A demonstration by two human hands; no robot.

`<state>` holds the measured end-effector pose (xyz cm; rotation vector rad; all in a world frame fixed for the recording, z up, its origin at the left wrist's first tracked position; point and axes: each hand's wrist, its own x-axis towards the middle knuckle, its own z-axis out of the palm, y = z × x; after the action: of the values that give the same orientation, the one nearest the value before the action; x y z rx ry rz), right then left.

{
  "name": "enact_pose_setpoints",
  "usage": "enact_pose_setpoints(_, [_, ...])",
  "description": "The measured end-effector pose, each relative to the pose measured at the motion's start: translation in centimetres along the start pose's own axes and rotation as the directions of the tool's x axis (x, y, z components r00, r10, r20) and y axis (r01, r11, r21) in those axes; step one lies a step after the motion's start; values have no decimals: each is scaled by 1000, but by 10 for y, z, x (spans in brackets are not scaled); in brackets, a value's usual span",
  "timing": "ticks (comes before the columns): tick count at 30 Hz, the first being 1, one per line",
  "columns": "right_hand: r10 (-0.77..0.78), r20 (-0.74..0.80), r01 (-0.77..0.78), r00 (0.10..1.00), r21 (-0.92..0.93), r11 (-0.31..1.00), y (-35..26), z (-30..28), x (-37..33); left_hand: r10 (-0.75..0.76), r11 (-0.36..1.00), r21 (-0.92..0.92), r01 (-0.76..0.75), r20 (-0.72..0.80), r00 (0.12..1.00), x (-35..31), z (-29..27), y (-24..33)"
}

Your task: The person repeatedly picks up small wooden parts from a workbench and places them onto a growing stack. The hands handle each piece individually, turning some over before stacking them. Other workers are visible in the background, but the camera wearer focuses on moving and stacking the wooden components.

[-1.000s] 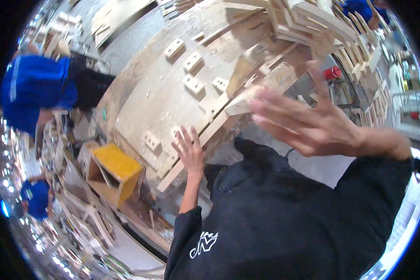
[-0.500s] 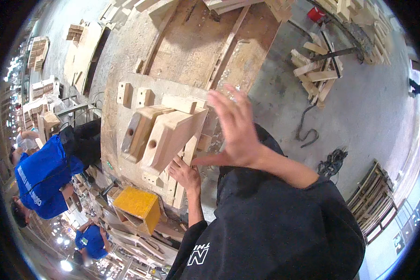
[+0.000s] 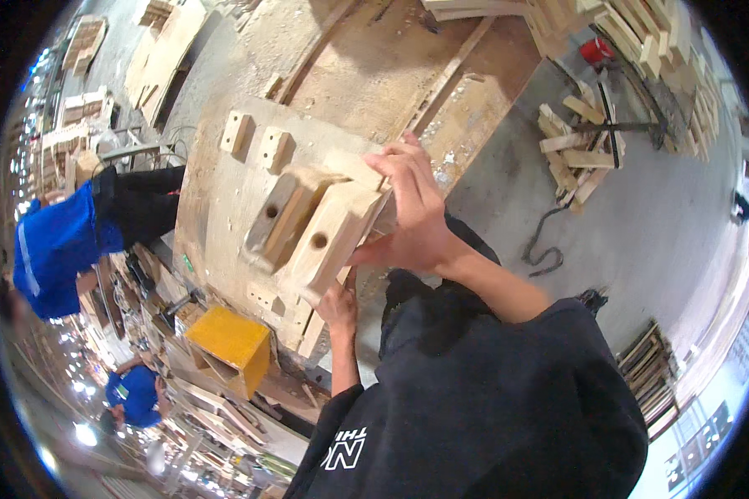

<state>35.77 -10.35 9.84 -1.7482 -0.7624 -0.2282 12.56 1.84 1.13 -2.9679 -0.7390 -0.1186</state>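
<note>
Looks down, in the head view, on a pale wooden tabletop [image 3: 208,212] dusted with shavings. Shows near the middle, over that tabletop, two thick wooden blocks side by side: a near block [image 3: 339,208] and a far block [image 3: 283,195], each with one round hole toward the camera. Cannot tell whether joined to each other.

Has the right grip [image 3: 420,218] at the right side of the near block, fingers reaching to the upper end, thumb lower down and well apart from them; cannot tell whether closed on the wood. Has the left grip [image 3: 339,306] at the lower end of the same block, fingertips partly hidden behind; cannot tell how far open, or whether holding anything.

Includes, farther over on the tabletop, two small drilled blocks [image 3: 275,150], and a third [image 3: 262,295] left of the left grip. Takes in a yellow box [image 3: 229,334] at lower left, two people in blue shirts beyond, and, on the floor at right, a wood pile [image 3: 582,137] and a black cable [image 3: 543,249].
</note>
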Motion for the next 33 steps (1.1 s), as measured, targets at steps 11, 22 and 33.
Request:
enact_pose_setpoints(11, [92,-162,-113,982,-129,985,5,34,-28,-24,999,-38,23,-45,999,8,3,-3])
enact_pose_setpoints(22, [261,54,-242,964,-231,942,36,54,-63,-137,985,89,149,-130,982,-34,-3,-20])
enact_pose_setpoints(33, [104,125,-103,987,-16,995,63,13,-93,-803,367,-631,683,156,576,-160,0,-92])
